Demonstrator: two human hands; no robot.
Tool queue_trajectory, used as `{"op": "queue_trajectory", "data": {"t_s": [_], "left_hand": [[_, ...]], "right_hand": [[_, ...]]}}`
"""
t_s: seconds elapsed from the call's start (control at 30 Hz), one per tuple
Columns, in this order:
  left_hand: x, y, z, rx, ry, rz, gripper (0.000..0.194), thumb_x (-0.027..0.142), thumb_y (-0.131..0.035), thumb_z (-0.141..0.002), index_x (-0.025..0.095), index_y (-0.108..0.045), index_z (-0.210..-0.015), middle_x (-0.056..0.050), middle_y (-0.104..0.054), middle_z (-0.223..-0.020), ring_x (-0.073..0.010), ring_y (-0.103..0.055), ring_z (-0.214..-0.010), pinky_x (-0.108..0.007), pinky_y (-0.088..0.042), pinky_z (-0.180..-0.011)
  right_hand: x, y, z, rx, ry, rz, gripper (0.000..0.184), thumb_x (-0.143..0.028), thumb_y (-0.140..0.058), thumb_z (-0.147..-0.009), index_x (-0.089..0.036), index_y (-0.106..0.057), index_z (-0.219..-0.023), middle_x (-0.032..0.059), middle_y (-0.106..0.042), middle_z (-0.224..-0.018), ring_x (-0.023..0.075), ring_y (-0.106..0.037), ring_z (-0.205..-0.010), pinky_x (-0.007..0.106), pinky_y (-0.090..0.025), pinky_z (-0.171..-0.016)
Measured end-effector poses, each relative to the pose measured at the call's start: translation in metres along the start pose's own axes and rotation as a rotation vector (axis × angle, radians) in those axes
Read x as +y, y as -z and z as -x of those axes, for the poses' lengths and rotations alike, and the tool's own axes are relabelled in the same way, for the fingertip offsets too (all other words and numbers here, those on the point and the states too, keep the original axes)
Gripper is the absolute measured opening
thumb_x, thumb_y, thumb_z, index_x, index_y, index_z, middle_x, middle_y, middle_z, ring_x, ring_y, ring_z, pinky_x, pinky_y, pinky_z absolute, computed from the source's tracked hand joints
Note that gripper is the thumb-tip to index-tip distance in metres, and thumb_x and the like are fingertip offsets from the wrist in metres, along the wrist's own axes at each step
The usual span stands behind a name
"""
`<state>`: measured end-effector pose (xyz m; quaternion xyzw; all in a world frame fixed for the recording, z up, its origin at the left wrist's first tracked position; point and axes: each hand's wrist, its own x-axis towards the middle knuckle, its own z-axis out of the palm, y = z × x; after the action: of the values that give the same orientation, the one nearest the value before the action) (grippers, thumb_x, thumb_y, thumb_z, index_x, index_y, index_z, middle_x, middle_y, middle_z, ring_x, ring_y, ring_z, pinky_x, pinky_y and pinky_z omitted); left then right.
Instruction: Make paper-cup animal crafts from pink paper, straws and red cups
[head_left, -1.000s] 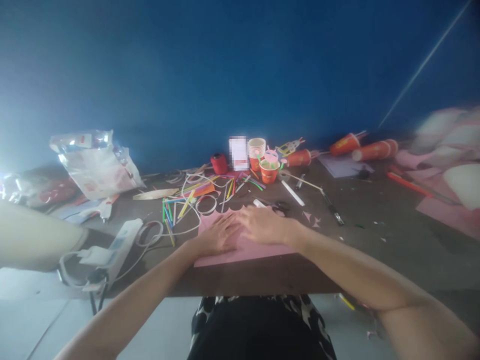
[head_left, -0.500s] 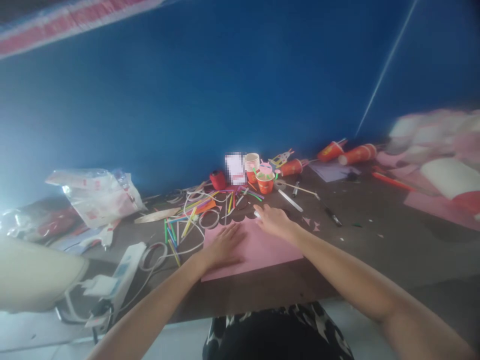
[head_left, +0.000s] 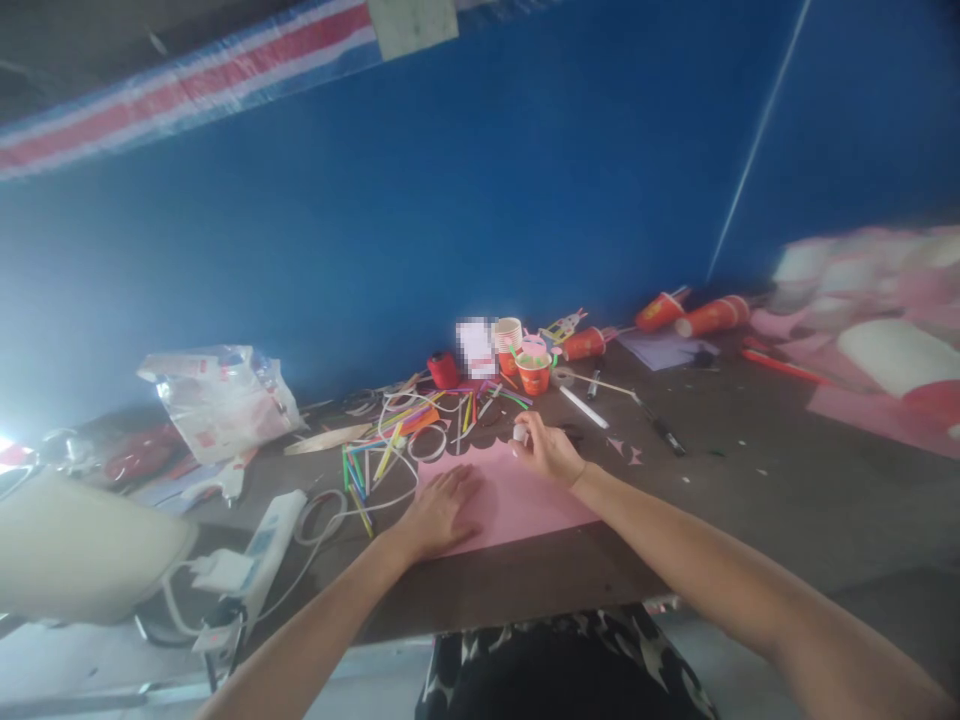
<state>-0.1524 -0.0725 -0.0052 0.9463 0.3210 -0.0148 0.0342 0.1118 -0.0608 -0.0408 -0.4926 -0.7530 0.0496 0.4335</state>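
A sheet of pink paper (head_left: 517, 505) with a scalloped far edge lies on the dark table (head_left: 735, 510). My left hand (head_left: 441, 508) rests flat on the left part of the sheet, fingers spread. Over the sheet's far right edge, my right hand (head_left: 551, 452) is closed around a small white rounded object (head_left: 519, 432); its kind is too small to make out. Behind the hands stands an orange paper cup (head_left: 534, 378) with green and pink decorations. Small pink paper scraps (head_left: 626, 449) lie to the right of the right hand.
Colored sticks (head_left: 356, 478) and a white cable (head_left: 405, 460) lie at the left, near a power strip (head_left: 274, 540), a glue gun (head_left: 225, 482) and a plastic bag (head_left: 221, 405). Rightward are a black pen (head_left: 666, 432), tipped orange cups (head_left: 712, 316) and white-and-pink pieces (head_left: 892, 355).
My right hand has lifted slightly and curled its fingers, showing more of the white object. My left hand has slid a little toward the near left part of the paper. The view has tilted slightly.
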Motion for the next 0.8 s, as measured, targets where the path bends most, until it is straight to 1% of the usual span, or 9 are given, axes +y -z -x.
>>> {"op": "queue_trajectory", "data": {"t_s": [0.07,0.17,0.3,0.47,0.63,0.73,0.8], "left_hand": [[-0.001,-0.004,0.001,0.016,-0.009,0.009,0.072,0.059,-0.043,-0.082,0.022,-0.030,-0.141,-0.012,-0.031,-0.146,-0.0304,-0.031,-0.132,-0.046,-0.027,-0.108],[-0.002,-0.009,0.001,0.034,-0.023,0.026,0.068,0.057,-0.041,-0.084,0.022,-0.028,-0.142,-0.011,-0.029,-0.147,-0.0283,-0.028,-0.134,-0.046,-0.024,-0.109],[-0.004,-0.013,-0.001,0.061,-0.033,0.032,0.067,0.056,-0.041,-0.085,0.021,-0.031,-0.141,-0.012,-0.031,-0.146,-0.0263,-0.028,-0.134,-0.044,-0.024,-0.109],[-0.004,-0.014,-0.001,0.076,-0.039,0.035,0.064,0.055,-0.042,-0.085,0.022,-0.033,-0.140,-0.011,-0.032,-0.145,-0.0263,-0.028,-0.133,-0.044,-0.026,-0.108],[-0.004,-0.017,0.000,0.096,-0.042,0.031,0.066,0.054,-0.042,-0.085,0.021,-0.030,-0.141,-0.013,-0.030,-0.146,-0.0279,-0.027,-0.134,-0.047,-0.026,-0.108],[-0.003,-0.016,0.002,0.152,-0.052,0.023,0.070,0.053,-0.043,-0.086,0.018,-0.025,-0.143,-0.016,-0.024,-0.148,-0.0292,-0.023,-0.135,-0.047,-0.026,-0.108],[-0.002,-0.015,0.005,0.193,-0.066,0.020,0.069,0.052,-0.043,-0.086,0.017,-0.026,-0.142,-0.017,-0.026,-0.146,-0.0291,-0.025,-0.134,-0.046,-0.027,-0.107]], "right_hand": [[-0.003,-0.002,0.001,-0.027,0.029,0.016,0.032,-0.023,-0.044,-0.085,-0.014,-0.042,-0.116,0.0066,-0.064,-0.088,0.0155,-0.061,-0.068,0.027,-0.046,-0.062],[-0.007,-0.003,-0.001,-0.072,0.034,0.053,0.027,-0.018,-0.043,-0.084,-0.015,-0.046,-0.111,0.0061,-0.063,-0.084,0.0158,-0.059,-0.069,0.026,-0.044,-0.063],[-0.009,-0.004,-0.004,-0.113,0.007,0.095,0.020,-0.018,-0.042,-0.085,-0.015,-0.045,-0.105,0.0053,-0.060,-0.079,0.0168,-0.057,-0.065,0.026,-0.043,-0.060],[-0.010,-0.004,-0.004,-0.139,-0.026,0.127,0.017,-0.020,-0.041,-0.087,-0.016,-0.044,-0.102,0.0047,-0.059,-0.079,0.0161,-0.056,-0.064,0.026,-0.043,-0.060],[-0.009,-0.008,-0.002,-0.139,-0.039,0.144,0.021,-0.022,-0.041,-0.088,-0.016,-0.044,-0.107,0.0042,-0.059,-0.078,0.0166,-0.059,-0.065,0.027,-0.045,-0.060],[-0.005,-0.009,0.000,-0.120,-0.047,0.144,0.026,-0.021,-0.041,-0.087,-0.014,-0.041,-0.112,0.0052,-0.061,-0.080,0.0179,-0.062,-0.070,0.027,-0.047,-0.063],[-0.003,-0.008,0.002,-0.113,-0.046,0.146,0.032,-0.021,-0.041,-0.087,-0.013,-0.037,-0.118,0.0063,-0.062,-0.082,0.0185,-0.063,-0.074,0.028,-0.048,-0.065]]}}
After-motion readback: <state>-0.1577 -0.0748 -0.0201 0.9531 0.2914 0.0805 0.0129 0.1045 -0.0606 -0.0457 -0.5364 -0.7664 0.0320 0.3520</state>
